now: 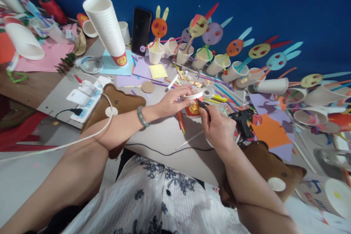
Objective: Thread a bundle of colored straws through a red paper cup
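Close to the middle of the table, my left hand (178, 99) is closed around the rim and side of a red paper cup (193, 109) with a gold print. My right hand (219, 126) grips a slim black pointed tool (203, 105), its tip against the cup's side; the fist hides most of it, so its exact kind is unclear. Behind the cup lie a roll of clear tape (209, 92) and a yellow cutter knife (220, 98). A black glue gun (243, 122) rests to the right of my right hand.
A tall stack of paper cups (105, 25) stands at the back left, beside an upright phone (141, 31). Paper-faced rabbit figures in cups (156, 53) line the blue wall. A power strip (90, 98) with a white cable is at left. Orange paper (270, 131) lies right.
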A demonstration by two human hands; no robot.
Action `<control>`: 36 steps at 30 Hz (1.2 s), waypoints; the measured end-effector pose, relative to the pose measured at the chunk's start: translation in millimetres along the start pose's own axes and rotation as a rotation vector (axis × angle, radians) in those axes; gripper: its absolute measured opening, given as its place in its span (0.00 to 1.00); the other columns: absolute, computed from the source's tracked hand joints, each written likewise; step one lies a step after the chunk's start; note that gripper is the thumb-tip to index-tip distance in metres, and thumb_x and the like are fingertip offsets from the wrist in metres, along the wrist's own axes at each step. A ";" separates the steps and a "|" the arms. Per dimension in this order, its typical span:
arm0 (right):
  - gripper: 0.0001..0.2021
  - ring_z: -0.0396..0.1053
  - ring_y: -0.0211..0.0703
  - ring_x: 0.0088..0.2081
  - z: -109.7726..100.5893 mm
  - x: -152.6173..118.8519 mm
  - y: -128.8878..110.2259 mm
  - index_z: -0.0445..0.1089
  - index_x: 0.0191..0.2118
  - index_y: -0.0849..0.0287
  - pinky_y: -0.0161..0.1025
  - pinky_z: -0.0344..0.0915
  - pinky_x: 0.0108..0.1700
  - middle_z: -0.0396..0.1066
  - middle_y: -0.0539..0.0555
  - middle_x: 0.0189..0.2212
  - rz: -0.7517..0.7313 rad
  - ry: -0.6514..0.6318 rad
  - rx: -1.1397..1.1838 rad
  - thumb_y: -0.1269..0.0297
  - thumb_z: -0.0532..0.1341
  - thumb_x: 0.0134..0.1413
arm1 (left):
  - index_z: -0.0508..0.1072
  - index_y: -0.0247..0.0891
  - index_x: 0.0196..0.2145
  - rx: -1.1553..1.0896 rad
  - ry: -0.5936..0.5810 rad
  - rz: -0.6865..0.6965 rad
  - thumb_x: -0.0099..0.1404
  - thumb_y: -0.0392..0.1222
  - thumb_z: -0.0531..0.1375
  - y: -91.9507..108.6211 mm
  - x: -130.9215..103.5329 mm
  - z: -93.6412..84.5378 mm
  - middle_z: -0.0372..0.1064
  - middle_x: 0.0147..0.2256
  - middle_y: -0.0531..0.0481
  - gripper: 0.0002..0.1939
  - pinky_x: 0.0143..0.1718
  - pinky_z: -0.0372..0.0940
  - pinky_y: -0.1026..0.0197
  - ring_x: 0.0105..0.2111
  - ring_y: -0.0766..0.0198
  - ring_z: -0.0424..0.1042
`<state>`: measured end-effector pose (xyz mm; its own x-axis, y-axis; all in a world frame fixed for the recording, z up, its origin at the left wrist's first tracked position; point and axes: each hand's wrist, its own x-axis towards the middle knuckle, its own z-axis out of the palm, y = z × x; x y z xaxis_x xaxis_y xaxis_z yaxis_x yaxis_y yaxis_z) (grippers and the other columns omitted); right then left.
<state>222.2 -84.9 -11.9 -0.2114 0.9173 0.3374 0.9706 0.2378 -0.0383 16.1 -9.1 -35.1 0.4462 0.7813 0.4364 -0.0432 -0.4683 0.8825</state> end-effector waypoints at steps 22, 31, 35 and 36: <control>0.30 0.65 0.43 0.22 -5.5 -0.1 -0.9 0.75 0.41 0.62 0.36 0.47 0.27 0.72 0.57 0.23 0.002 -0.068 0.085 0.45 0.43 0.73 | 0.69 0.37 0.31 -0.223 -0.124 -0.184 0.65 0.43 0.60 16.5 4.4 -5.7 0.66 0.29 0.53 0.08 0.34 0.63 0.63 0.30 0.68 0.65; 0.30 0.63 0.41 0.21 -11.1 -0.8 -6.5 0.75 0.40 0.62 0.37 0.44 0.26 0.70 0.56 0.21 -0.025 -0.083 0.089 0.45 0.44 0.73 | 0.66 0.38 0.29 -0.213 -0.113 -0.175 0.60 0.40 0.60 22.6 5.5 -8.1 0.63 0.27 0.55 0.05 0.31 0.60 0.63 0.28 0.70 0.61; 0.31 0.62 0.41 0.21 -11.6 -0.8 -7.4 0.76 0.40 0.62 0.37 0.44 0.26 0.70 0.57 0.21 -0.019 -0.071 0.088 0.45 0.43 0.73 | 0.66 0.38 0.29 -0.214 -0.114 -0.183 0.59 0.40 0.59 23.2 5.2 -8.2 0.63 0.28 0.55 0.05 0.31 0.60 0.63 0.28 0.69 0.61; 0.31 0.62 0.41 0.20 -11.4 -0.9 -7.2 0.76 0.40 0.63 0.37 0.44 0.26 0.70 0.57 0.20 -0.015 -0.067 0.086 0.45 0.43 0.73 | 0.66 0.38 0.30 -0.214 -0.115 -0.181 0.59 0.40 0.59 22.9 5.1 -8.1 0.63 0.28 0.55 0.04 0.31 0.60 0.63 0.28 0.69 0.61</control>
<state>216.7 -91.0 -1.2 -0.2363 0.9320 0.2747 0.9543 0.2758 -0.1149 10.1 -12.5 -11.3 0.5616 0.7865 0.2569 -0.1361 -0.2185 0.9663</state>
